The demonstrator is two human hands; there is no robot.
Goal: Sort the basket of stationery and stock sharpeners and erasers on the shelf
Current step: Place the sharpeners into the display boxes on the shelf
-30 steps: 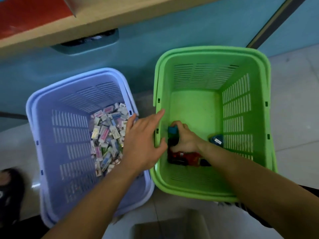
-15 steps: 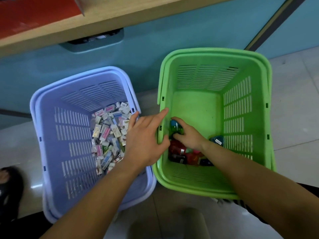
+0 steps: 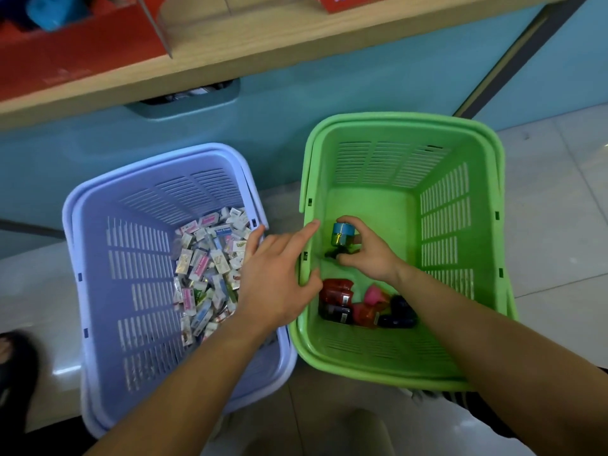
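Observation:
Two baskets stand on the floor under a wooden shelf (image 3: pixel 263 34). The green basket (image 3: pixel 460 258) on the right holds several sharpeners (image 3: pixel 342 301) in red, pink and dark colours at its near end. My right hand (image 3: pixel 368 255) is inside it and grips a stack of small round sharpeners (image 3: pixel 342 233), blue on top, green and dark below. My left hand (image 3: pixel 279 274) rests on the green basket's left rim, thumb inside, fingers spread. The purple basket (image 3: pixel 131 258) on the left holds a heap of small wrapped erasers (image 3: pixel 207 268).
A teal cabinet front (image 3: pixel 296 100) rises behind the baskets, with a recessed handle (image 3: pixel 187 100). Red packaging (image 3: pixel 65 44) lies on the shelf top. Tiled floor (image 3: pixel 559 192) spreads to the right. A dark shoe (image 3: pixel 13 373) shows at the left edge.
My right hand has lifted the stack of sharpeners up off the pile and toward the basket's middle. My left hand stays on the rim. The view has tilted up, showing more shelf.

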